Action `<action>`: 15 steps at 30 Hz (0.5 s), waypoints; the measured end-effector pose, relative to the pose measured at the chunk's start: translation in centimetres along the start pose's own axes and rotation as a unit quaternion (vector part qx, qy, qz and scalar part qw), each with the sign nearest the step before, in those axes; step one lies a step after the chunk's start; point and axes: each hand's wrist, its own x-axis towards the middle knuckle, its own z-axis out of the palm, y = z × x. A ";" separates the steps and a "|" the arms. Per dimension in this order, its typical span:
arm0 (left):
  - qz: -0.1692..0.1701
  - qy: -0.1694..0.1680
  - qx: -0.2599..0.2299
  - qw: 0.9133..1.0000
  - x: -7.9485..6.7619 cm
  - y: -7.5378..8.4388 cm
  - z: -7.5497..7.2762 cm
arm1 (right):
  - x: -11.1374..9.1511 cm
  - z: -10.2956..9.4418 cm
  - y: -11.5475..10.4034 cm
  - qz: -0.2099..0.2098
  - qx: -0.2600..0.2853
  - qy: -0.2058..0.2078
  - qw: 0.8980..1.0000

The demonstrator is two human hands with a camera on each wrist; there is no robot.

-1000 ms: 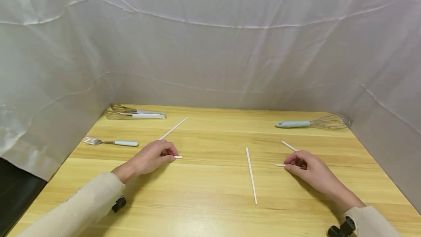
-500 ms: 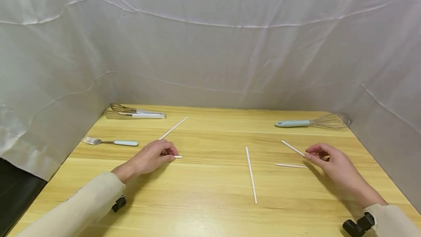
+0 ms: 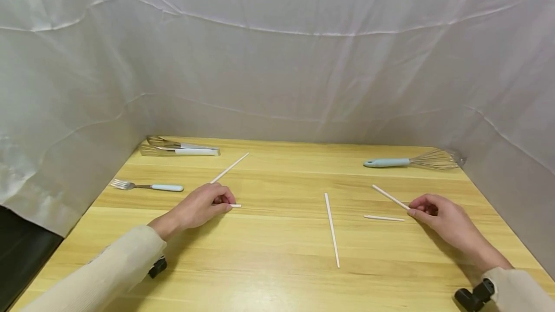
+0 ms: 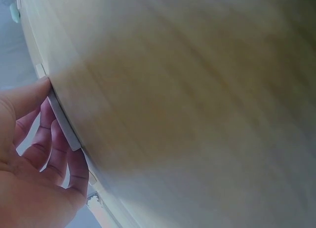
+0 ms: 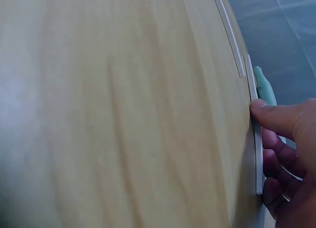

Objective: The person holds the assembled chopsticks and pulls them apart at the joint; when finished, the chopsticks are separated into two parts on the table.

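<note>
My left hand (image 3: 201, 207) pinches a thin white stick (image 4: 64, 119) between thumb and fingers low over the table. Its end sticks out past the fingertips in the head view. Behind that hand lies a slanted white stick (image 3: 230, 167), its near end hidden. On the right, my right hand (image 3: 446, 218) pinches another slanted white stick (image 5: 256, 149), thumb on one side and fingers on the other. Just in front of it a short-looking white stick (image 3: 384, 218) lies loose. Between the hands a longer white stick (image 3: 332, 230) points toward the person.
Tongs (image 3: 186, 150) with white handles lie at the back left, above a fork (image 3: 151, 187) with a pale handle. A whisk (image 3: 399, 162) with a light blue handle is at the back right. Grey cloth (image 3: 277, 76) walls the table (image 3: 269, 254) at the back and sides.
My right hand has let go of the near white stick, moved right and taken hold of the slanted one behind it. My left hand keeps still.
</note>
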 end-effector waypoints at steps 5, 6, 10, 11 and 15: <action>-0.001 0.000 -0.003 1.000 -0.1 0.1 -0.1 | 0.0 0.3 0.1 -0.005 -0.013 0.007 1.000; -0.001 0.000 -0.004 1.000 -0.1 0.2 -0.1 | 0.0 0.3 0.1 -0.006 -0.014 0.009 1.000; -0.004 -0.001 -0.003 1.000 -0.1 0.2 -0.1 | 0.0 0.5 0.0 -0.008 -0.017 0.015 1.000; -0.005 -0.001 -0.004 1.000 -0.1 0.2 -0.1 | 0.0 0.5 -0.1 -0.008 -0.017 0.016 1.000; -0.007 -0.001 -0.003 1.000 -0.1 0.1 0.0 | -0.1 0.4 -0.3 -0.012 -0.013 0.022 1.000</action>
